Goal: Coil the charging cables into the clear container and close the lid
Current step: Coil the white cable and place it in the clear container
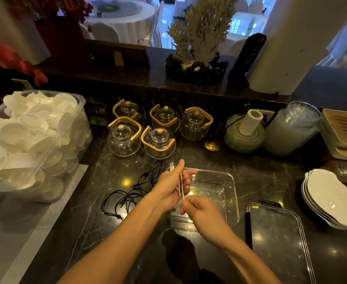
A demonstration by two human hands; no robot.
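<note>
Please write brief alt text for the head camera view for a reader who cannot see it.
Over a clear container on a dark counter, the left hand and right hand wind a white cable. Black cables lie tangled to the left, and the lid rests to the right.

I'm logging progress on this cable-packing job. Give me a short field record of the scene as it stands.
white cable: held between both hands above the container
left hand: grips the cable, plug end sticking up past the thumb
right hand: pinches the cable's lower part
clear container: open, no cable inside
lid: off, lying on the counter right of the container
black cables: loose tangle on the counter, left of the container
</note>
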